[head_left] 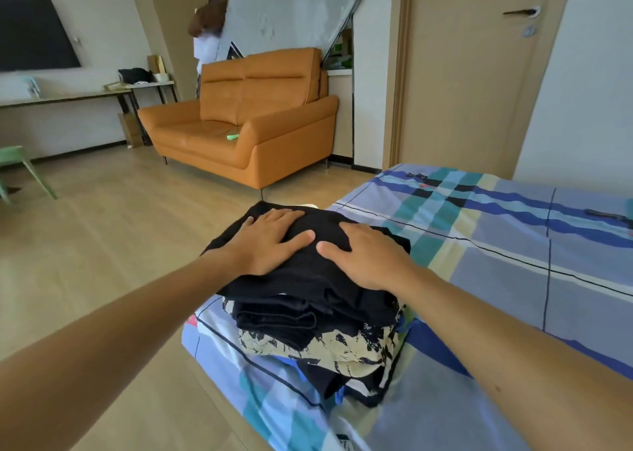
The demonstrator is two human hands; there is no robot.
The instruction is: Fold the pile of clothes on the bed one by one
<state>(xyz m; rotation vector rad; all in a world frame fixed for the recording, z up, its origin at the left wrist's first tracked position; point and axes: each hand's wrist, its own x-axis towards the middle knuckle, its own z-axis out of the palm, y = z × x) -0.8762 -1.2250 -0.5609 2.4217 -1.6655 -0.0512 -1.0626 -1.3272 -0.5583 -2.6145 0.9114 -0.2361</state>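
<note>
The black garment [308,276] topping your stack is soft matt cloth, with a thinner cream-and-black printed fabric [346,348] below it, both on a smooth, matt plaid sheet [496,262]. At eleven o'clock the orange sofa [239,125] looks like smooth leather with a faint sheen. At nine o'clock the floor [102,217] is pale wood-look board, lightly glossy.

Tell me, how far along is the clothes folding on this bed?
Looks nearly done. Folded pieces are stacked at the corner of the bed: black garments over a cream-and-black patterned garment. In hand: the left hand and right hand lie flat on the top black garment, pressing it onto the stack. Left: no unfolded pile shows; only a dark item lies far across the bed, too unclear to name.
</note>
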